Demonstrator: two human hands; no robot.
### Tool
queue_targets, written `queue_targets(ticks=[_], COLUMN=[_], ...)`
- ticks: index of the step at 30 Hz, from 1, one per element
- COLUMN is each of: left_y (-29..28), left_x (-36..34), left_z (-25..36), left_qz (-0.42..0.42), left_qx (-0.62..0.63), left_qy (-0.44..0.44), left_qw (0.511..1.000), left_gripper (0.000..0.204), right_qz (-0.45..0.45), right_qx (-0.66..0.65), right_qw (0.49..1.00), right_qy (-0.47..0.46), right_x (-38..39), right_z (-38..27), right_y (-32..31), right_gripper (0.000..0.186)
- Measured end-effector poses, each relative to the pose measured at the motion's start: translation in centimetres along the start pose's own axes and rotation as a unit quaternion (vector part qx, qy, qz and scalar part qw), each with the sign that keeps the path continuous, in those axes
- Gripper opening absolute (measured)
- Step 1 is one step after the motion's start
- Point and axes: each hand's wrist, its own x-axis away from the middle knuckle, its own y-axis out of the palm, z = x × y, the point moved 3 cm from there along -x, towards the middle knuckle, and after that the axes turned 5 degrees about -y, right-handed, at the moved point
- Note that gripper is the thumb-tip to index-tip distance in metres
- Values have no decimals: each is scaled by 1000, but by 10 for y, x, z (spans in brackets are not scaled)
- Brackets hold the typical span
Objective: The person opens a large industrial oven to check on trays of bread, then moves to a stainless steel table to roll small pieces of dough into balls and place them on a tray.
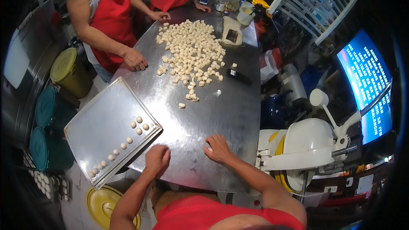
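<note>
Cupping a pale dough piece [208,148] over the near part of the steel table [191,123]: right hand [218,148], fingers bent part-way, dough showing at the thumb side. Left hand [157,160] curled nearly to a fist by the tray corner; palm hidden, can't tell if it holds anything. Metal tray [98,121] to the left, small dough balls [123,146] along its right edge. Heap of cut dough [191,47] further up, dark handset [238,76] beside it. Co-worker's hand [134,59] at the table edge. White mixer [304,142] right, lit screen [368,85] beyond.
</note>
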Motion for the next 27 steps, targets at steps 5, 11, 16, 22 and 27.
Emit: queue_targets(ticks=[5,11,16,22,27], left_y=[23,-1,39,-5,37], left_x=[-17,-13,-32,6,-44], left_z=[42,19,45,9,37], left_qz=[-64,-49,-55,-107,-32], left_qx=[5,-7,49,53,64], left_qy=[110,55,50,-32,-31], left_qw=[992,997,996,992,997], left_gripper=[28,29,32,31,31], right_qz=[36,-16,93,-32,86], right_qx=[-74,5,-88,-35,-85], right_qw=[994,1000,992,997,993], right_qy=[-68,-12,24,-52,14], right_x=[-22,2,-59,17,-62], right_z=[-43,12,-37,25,-23], right_y=[40,26,39,36,47], right_gripper=[23,37,37,35,33])
